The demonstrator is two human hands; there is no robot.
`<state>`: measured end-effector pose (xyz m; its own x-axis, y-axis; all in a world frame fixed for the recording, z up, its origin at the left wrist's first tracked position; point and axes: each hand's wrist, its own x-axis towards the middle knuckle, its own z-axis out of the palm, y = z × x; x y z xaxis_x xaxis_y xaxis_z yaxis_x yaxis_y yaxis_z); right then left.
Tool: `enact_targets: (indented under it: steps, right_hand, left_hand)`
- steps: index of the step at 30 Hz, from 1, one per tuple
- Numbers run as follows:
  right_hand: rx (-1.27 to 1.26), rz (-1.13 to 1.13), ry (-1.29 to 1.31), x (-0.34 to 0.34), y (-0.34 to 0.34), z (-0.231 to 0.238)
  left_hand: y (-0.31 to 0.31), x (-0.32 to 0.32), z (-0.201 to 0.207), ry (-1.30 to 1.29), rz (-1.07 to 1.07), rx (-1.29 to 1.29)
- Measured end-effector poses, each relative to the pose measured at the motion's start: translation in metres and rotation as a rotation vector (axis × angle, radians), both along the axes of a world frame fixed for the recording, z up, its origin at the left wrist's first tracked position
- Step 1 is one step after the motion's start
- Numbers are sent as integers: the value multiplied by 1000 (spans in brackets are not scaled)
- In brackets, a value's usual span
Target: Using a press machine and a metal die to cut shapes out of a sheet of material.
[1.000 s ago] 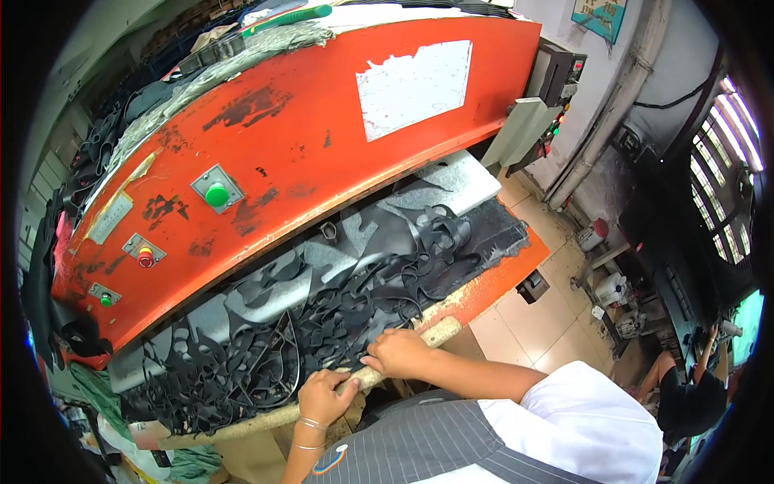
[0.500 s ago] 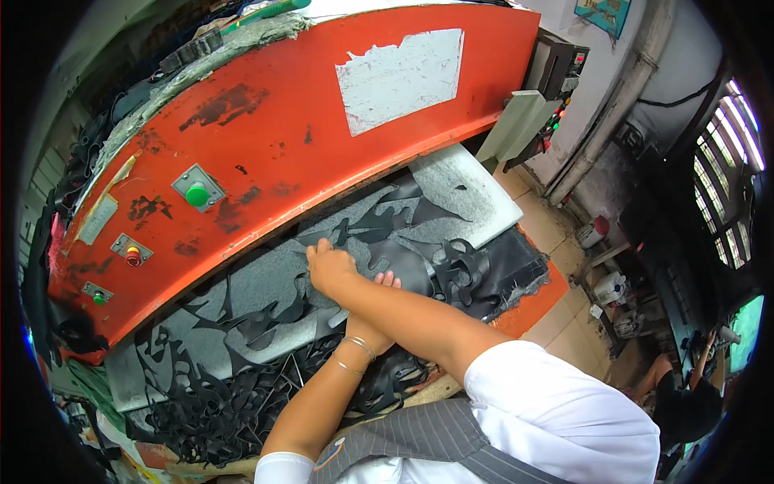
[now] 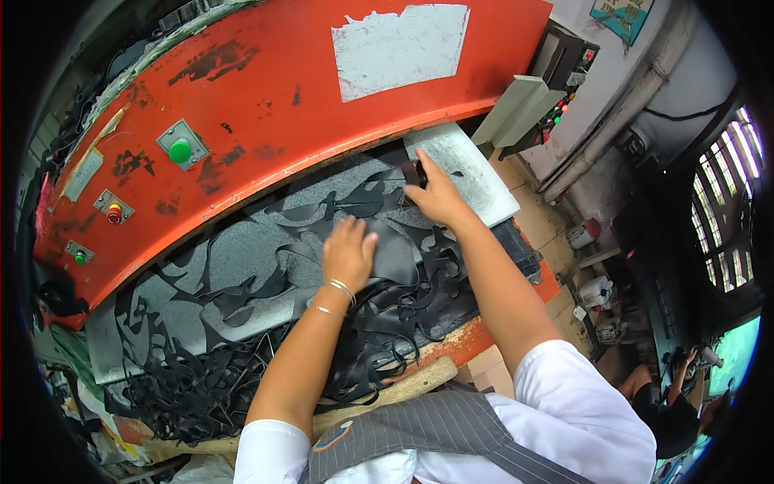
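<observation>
Our left hand [image 3: 348,252] presses flat, fingers released, on the thin black cut-out leather sheet [image 3: 403,258]; our right hand [image 3: 435,194] pinches its far edge.

The person wore a white shirt with short sleeves and a grey striped apron — thin pale lines ran along it. Two thin shiny bangles [image 3: 339,292] sat on the left wrist.

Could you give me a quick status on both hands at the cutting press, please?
Left hand flat on black sheet. Right hand grips small dark block on grey cutting board. Cut-out scraps heaped in front.
</observation>
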<state>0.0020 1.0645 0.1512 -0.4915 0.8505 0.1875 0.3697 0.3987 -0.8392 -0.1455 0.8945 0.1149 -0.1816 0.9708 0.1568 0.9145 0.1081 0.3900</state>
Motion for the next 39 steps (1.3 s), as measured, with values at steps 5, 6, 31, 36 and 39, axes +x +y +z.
enact_targets:
  steps: [5, 6, 31, 36, 39]
  right_hand:
    - [-255, 47, -21, 29, -57, 10]
    - [-184, 101, 102, 28, -62, -2]
    - [388, 172, -198, -5, -103, -41]
    - [329, 149, -147, 6, -104, -50]
    - [312, 181, -115, 10, -102, -51]
  left_hand:
    - [37, -9, 37, -116, 327, -198]
    - [45, -9, 40, -121, 327, -196]
    - [50, -52, 20, -209, 378, -94]
    - [48, -62, 13, -228, 347, -13]
    - [45, -62, 16, -262, 335, -56]
